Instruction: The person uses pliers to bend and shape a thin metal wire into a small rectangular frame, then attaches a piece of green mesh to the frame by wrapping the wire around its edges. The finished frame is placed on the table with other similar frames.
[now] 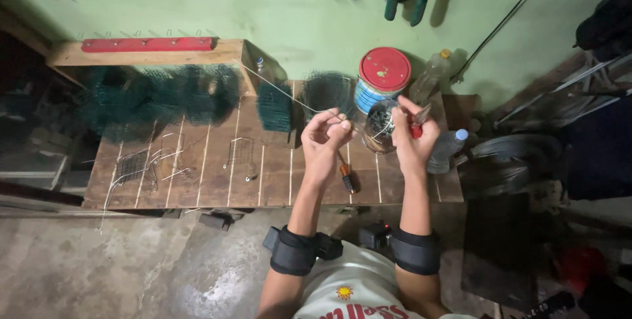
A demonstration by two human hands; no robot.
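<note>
Head view looks down on a wooden workbench [217, 181] against a green wall. Both hands are raised over its right half. The left hand [326, 138] has its fingers curled in, pinching a thin metal wire [280, 92] that runs up and to the left over the bench toward a wooden shelf [151, 54]. The right hand [413, 136] is closed around red-handled pliers [417, 125], whose jaws point toward the wire's near end between the two hands. Just behind the hands stand a tin can with a red lid [384, 77] and a clear jar of small metal parts [380, 125]. A screwdriver [347, 174] lies on the bench below the left wrist. Rolls of green wire mesh [164, 95] sit along the back, and bent wire frames [158, 161] lie on the left planks. Two plastic bottles [447, 148] are at the right edge.
</note>
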